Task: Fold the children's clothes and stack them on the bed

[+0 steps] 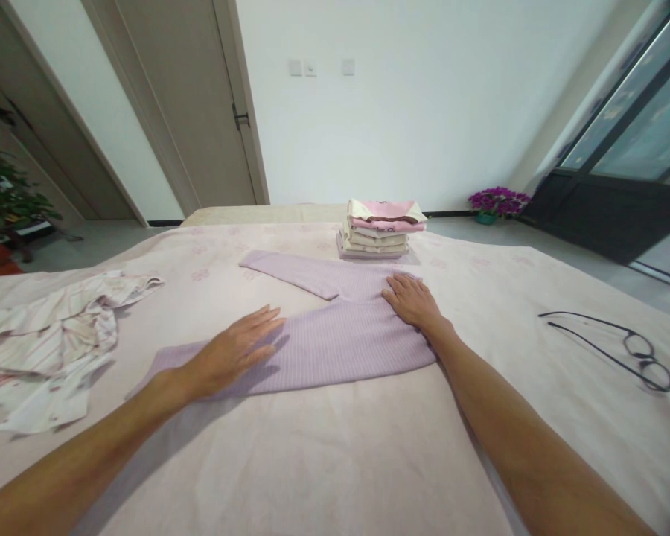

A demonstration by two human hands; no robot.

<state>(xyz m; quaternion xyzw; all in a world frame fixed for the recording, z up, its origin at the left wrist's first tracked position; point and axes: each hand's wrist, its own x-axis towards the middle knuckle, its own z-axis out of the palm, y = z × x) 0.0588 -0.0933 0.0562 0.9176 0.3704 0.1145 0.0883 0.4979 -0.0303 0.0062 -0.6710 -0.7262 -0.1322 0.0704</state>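
Note:
Lavender ribbed trousers (340, 350) lie spread on the bed, the waist to the right and the two legs pointing left. My right hand (413, 301) rests flat on them near the waist, its fingers stretched out. Over the nearer leg is my left hand (237, 350), open with fingers extended; a shadow shows beside it, and I cannot tell whether it touches the cloth. Just beyond the trousers stands a neat stack of folded clothes (377, 231), pink and cream on top.
Crumpled striped and white clothes (56, 335) lie on the bed at the left. Black-framed glasses (639, 357) with their arms unfolded lie at the right. A pale flowered sheet (324, 454) covers the bed. Purple flowers (496, 201) in a pot stand on the floor beyond.

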